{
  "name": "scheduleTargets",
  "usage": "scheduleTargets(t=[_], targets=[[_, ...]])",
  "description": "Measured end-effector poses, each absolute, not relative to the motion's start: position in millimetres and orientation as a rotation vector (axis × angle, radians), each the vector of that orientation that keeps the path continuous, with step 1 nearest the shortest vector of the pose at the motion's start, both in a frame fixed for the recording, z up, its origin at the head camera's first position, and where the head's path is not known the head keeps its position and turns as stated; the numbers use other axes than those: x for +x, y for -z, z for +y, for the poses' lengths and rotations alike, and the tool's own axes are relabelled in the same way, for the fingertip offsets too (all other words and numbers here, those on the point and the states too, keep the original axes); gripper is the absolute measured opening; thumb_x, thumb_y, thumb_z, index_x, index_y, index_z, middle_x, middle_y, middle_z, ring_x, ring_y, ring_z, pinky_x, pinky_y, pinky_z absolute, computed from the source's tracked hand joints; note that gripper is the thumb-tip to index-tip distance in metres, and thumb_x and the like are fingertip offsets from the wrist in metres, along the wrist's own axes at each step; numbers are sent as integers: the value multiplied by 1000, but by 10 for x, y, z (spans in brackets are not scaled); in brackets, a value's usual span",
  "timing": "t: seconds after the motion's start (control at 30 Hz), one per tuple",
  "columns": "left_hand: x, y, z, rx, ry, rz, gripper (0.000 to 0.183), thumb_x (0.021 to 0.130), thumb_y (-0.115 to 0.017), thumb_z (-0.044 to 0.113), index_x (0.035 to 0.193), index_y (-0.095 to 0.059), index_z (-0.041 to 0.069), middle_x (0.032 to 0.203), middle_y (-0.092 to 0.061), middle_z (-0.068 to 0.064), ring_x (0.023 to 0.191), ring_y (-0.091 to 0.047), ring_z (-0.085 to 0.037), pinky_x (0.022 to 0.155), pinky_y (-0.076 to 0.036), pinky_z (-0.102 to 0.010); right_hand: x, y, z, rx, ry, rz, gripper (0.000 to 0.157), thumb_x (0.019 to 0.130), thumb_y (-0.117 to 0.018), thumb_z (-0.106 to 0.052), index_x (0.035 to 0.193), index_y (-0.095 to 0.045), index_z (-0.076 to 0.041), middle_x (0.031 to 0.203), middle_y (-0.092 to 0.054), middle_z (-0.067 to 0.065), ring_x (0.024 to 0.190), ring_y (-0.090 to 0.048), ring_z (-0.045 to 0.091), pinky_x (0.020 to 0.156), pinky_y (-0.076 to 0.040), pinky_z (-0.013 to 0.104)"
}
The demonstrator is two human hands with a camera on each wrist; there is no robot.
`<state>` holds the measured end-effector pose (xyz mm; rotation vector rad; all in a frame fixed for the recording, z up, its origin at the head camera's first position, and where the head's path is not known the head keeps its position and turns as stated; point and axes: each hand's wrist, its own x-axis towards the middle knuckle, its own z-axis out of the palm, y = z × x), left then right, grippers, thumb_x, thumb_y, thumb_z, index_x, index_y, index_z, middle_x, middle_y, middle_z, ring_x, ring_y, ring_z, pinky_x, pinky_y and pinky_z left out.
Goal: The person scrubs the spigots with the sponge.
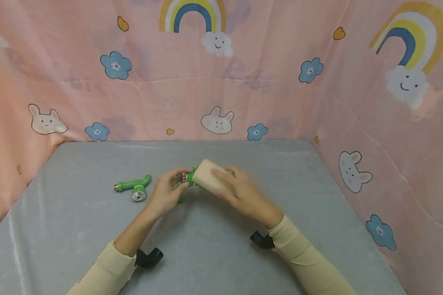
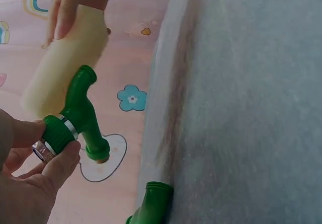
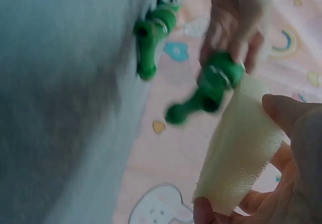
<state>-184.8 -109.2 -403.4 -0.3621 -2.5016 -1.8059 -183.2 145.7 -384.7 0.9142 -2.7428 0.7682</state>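
Left hand (image 1: pixel 166 192): thumb and fingers pinch the ribbed knob (image 2: pixel 58 133) of a green tap (image 2: pixel 80 103). The tap is held raised above the table (image 1: pixel 214 246), over its middle part, well in from the left and right edges and nearer the back edge than the front of the visible surface. A silver band rings the tap beside the knob.

Right hand (image 1: pixel 245 194): fingers and thumb grip a cream-coloured block (image 1: pixel 206 174), also raised and set at a tilt. Its far end is at the tap; whether the two touch cannot be told.

A second green tap (image 1: pixel 129 185) lies on the table to the left of the left hand, nearer the back left corner than the back right one. Its threaded end is brass-coloured and points toward the left edge; its knob has a silver face.

Both arms wear cream sleeves (image 1: pixel 107 266), with a black angled piece (image 1: pixel 149 258) at each cuff. Beyond the table's back edge hangs a pink curtain (image 1: pixel 273 41) printed with rainbows, rabbits and flowers.
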Motion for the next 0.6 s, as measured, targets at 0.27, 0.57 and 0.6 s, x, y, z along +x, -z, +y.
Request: scheduleTargets(t=[0.27,0.57,0.6], targets=[[-1822,3995,-1167,-329,1881,-2417,37,95,-58,-9,130,-61,0,147,-53,-21,142,-47,-41,110,-48,-46,-1799,3857,1453,859,-801,-2811,51,101,-62,-30,151,-50,-24,149,-46,25,133,-47,43,101,-49,62],[-1843,3978,-1212,-405,1924,-2383,34,97,-56,-7,131,-58,-3,145,-54,-23,143,-44,-43,114,-44,-50,-1871,3810,1569,761,-784,-2756,53,100,-64,-27,151,-49,-22,146,-47,27,129,-48,46,98,-49,63],[-1848,3975,-1219,-414,1943,-2372,33,97,-56,-7,130,-58,-3,144,-54,-23,143,-45,-43,113,-46,-48,-1879,3808,1563,783,-790,-2727,53,100,-64,-26,151,-49,-21,145,-48,27,128,-49,46,98,-49,62]])
